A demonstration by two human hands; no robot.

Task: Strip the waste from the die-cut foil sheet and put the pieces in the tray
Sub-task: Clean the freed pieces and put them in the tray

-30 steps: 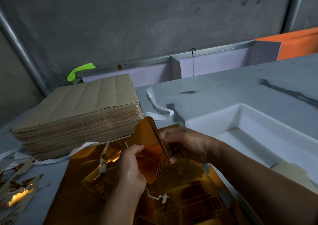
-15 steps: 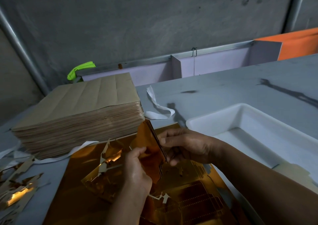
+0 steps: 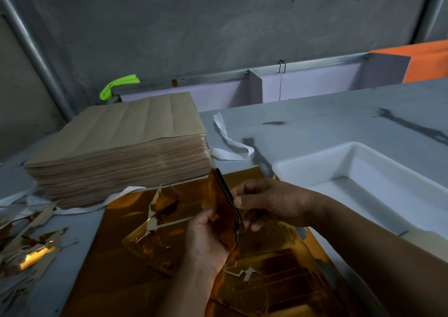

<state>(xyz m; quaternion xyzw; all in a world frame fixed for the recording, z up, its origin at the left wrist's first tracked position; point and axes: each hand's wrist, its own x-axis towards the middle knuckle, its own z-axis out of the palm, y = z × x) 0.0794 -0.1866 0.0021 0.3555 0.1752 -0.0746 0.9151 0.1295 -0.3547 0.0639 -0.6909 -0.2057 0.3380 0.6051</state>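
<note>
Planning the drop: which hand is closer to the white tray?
Right. The right hand is close beside the white tray; the left hand is farther off, over the foil sheet.

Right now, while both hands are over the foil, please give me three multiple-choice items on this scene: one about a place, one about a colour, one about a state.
1. Where is the white tray relative to the left hand and the right hand?
A. To their left
B. To their right
C. Between them

2. What colour is the foil sheet under the hands?
A. Silver
B. Blue
C. Gold

3. In what state is the bundle of cut pieces?
A. Held upright between both hands
B. Lying in the tray
C. Lying flat on the foil sheet

Answers:
1. B, because the tray's rim shows beyond the right hand.
2. C, because the sheet shines gold-orange.
3. A, because fingers of both hands pinch the bundle, which stands on edge above the sheet.
</note>
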